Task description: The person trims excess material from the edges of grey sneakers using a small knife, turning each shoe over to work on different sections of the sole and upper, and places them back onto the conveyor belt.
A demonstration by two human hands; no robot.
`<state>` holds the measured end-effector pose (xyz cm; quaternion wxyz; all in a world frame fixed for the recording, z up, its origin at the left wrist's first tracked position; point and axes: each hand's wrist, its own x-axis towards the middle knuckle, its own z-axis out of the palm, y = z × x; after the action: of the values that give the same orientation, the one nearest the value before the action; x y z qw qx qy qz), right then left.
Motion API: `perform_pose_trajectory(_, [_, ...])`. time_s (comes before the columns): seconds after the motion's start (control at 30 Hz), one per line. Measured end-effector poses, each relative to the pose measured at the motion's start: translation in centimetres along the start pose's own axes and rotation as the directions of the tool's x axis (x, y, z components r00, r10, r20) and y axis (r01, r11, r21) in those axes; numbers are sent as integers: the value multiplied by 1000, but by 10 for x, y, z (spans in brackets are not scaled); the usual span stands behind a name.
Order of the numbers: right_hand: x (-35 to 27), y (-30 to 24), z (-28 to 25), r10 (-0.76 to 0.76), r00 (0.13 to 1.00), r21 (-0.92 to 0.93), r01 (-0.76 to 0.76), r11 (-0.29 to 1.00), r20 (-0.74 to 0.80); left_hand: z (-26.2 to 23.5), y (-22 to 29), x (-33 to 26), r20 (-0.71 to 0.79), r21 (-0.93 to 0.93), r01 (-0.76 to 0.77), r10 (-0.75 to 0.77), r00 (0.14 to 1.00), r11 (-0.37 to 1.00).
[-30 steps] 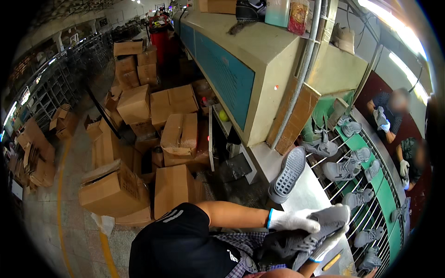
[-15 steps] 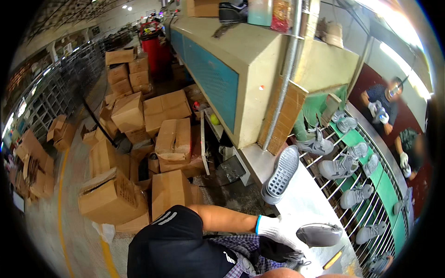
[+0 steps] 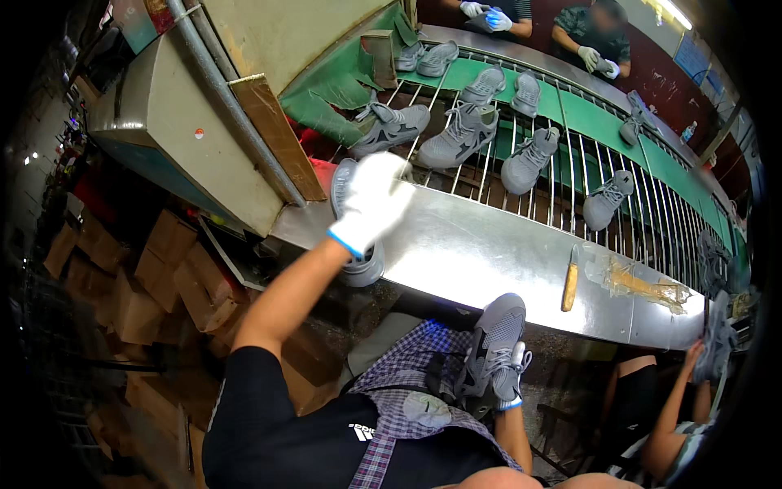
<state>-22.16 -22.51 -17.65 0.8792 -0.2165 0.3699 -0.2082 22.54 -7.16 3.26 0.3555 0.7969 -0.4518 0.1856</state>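
My left hand [image 3: 376, 197], in a white glove with a blue cuff, is over a grey shoe sole [image 3: 364, 267] at the left end of the metal ledge. Motion smears its fingers and the palm hides the sole's middle, so its grip is unclear. My gloved right hand [image 3: 513, 383] is closed on a grey lace-up sneaker [image 3: 499, 328], held toe up in front of my checked apron. The sneaker is just off the ledge's near edge. A small knife [image 3: 570, 285] with a yellowish handle lies on the ledge.
Beyond the metal ledge [image 3: 464, 236], several grey sneakers rest on a roller rack [image 3: 570, 191] with a green belt [image 3: 574, 110]. Two gloved people work across it; another person's arm [image 3: 664, 407] is at lower right. A pipe [image 3: 236, 106] and machine housing stand left, with cardboard boxes [image 3: 199, 285] below.
The view has swung to the right. My left hand has moved from the grey piece near the knife to the sole at the ledge's left end. The sneaker in my right hand now shows fully.
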Motion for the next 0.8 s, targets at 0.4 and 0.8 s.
perform_pose_trajectory(0.4, [25, 0, 4, 131, 925, 222, -220, 950, 357, 31, 2, 23, 555, -642, 559, -185, 811, 524])
perform_pose_trajectory(0.8, [-91, -15, 46, -15, 994, -199, 38, 979, 111, 79, 166, -116, 583, -776, 472, 190, 790, 418])
